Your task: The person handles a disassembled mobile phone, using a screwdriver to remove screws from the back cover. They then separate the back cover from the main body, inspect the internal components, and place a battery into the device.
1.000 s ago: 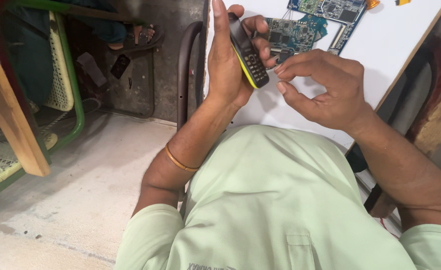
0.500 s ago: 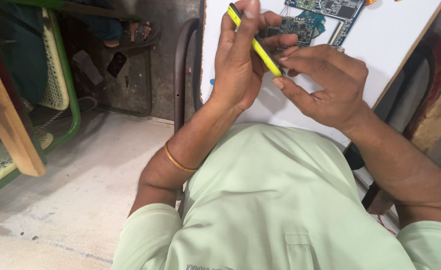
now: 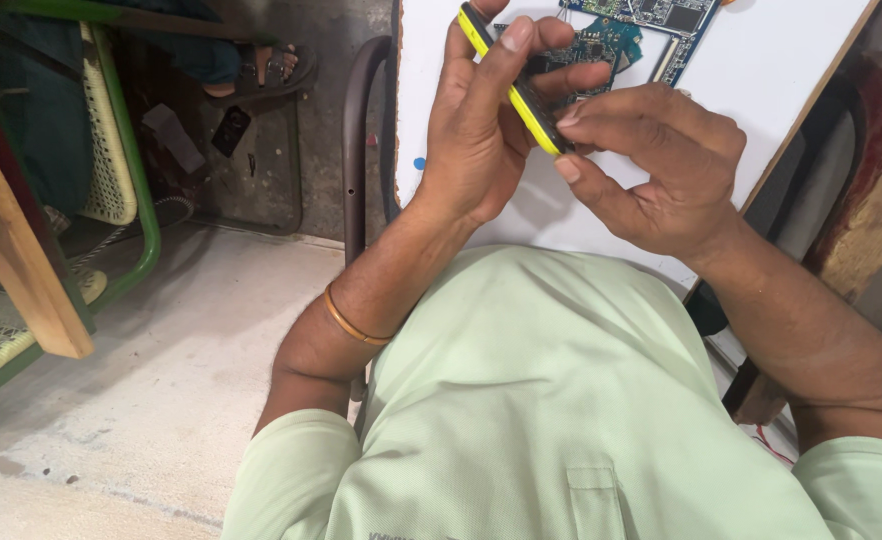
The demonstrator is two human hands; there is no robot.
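My left hand (image 3: 481,130) grips a small black phone with a yellow edge (image 3: 517,92), tilted so its side faces me. My right hand (image 3: 651,165) meets it from the right, thumb and forefinger pinching the phone's lower end. Both hands hover over a white table top (image 3: 761,80). Blue-green circuit boards (image 3: 651,18) lie on the table just beyond the fingers, partly hidden by them. A thin bangle (image 3: 356,322) circles my left forearm.
A dark metal chair frame (image 3: 353,150) stands left of the table. A green-framed woven chair (image 3: 111,160) and a wooden beam (image 3: 21,260) are at the far left. Another person's sandalled foot (image 3: 266,68) rests on the concrete floor (image 3: 161,380). A wooden block (image 3: 876,190) sits at right.
The phone has turned from face-up to edge-on in my left hand. Both hands have risen slightly toward the circuit boards, and my right fingers have closed on the phone's lower end.
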